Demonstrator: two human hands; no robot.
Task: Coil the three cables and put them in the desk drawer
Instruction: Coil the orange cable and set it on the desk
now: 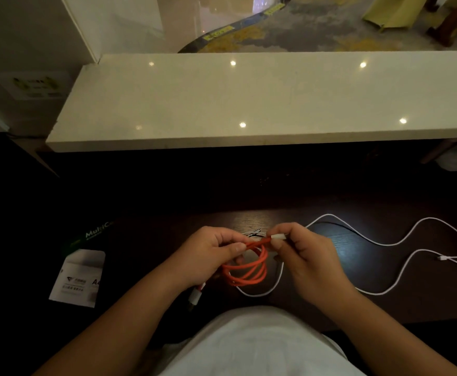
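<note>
An orange cable (251, 270) hangs in several loops between my hands, just above the dark desk (384, 305). My left hand (208, 256) pinches the top of the loops; one white plug end (195, 295) dangles below it. My right hand (306, 253) grips the cable's other white connector (279, 236) at the top of the coil. A long white cable (392, 244) lies uncoiled in curves across the desk to the right, its plugs at the far right. A thin black cable (338, 226) is faintly visible behind my right hand. No drawer is in view.
A white paper packet (78, 278) and a dark green package (92, 234) lie on the desk's left side. A pale stone ledge (249, 104) runs across behind the desk. My white shirt fills the bottom of the view.
</note>
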